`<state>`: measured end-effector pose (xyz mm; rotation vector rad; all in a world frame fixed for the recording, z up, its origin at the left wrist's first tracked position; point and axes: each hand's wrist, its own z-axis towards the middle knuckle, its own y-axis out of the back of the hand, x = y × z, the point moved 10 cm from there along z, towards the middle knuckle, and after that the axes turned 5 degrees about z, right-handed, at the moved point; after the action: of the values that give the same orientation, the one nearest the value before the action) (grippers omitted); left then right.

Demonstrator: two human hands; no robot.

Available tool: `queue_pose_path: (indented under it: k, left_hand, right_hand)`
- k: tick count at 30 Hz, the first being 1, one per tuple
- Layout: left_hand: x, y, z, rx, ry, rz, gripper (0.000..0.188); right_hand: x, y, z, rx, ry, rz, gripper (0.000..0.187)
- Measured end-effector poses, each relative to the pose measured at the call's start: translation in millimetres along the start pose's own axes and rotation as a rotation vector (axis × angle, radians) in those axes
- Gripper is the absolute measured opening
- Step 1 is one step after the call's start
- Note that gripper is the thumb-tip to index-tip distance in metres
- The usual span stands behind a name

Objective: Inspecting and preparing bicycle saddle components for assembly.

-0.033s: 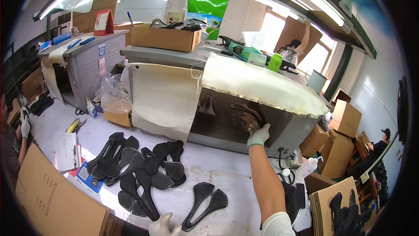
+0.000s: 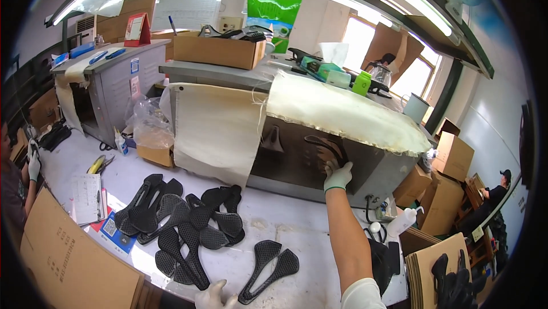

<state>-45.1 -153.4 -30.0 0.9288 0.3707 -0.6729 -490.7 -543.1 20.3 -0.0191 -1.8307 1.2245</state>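
Inside the grey box, nothing's shifted: my right hand still grips a curved black piece; left hand, can't tell.

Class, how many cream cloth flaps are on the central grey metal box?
2: the left cream cloth flap hangs down the front; the right flap lies over the top, above the white-gloved right hand. Others could be hidden.

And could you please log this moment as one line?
Right hand: gripping black bicycle saddle inside metal box | Left hand: near saddle pile and separate saddle | Left contact: unclear
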Motion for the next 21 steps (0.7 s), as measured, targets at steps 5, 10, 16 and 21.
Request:
queue_pose_path:
  k: [5, 10, 16, 21]
  left_hand:
    - [1.6, 0.7, 0.2, -0.02, -0.033, 0.106, 0.05]
    - [0.4, 4.9, 8.1, 0.006, 0.015, 0.061, 0.044]
    - [-1.6, 0.0, 5.7, 0.031, 0.022, 0.076, 0.037]
    - [-5.2, -2.5, 7.9, 0.055, 0.025, 0.034, 0.036]
  right_hand:
    - [-63.7, -6.1, 1.8, 0.056, -0.305, 0.145, 0.055]
    - [-121.9, -21.3, -58.1, 0.264, -0.508, -0.015, 0.049]
    - [-163.4, -120.6, -133.8, 0.676, -0.585, -0.259, 0.058]
    - [-186.1, -121.6, -121.4, 0.627, -0.549, -0.133, 0.067]
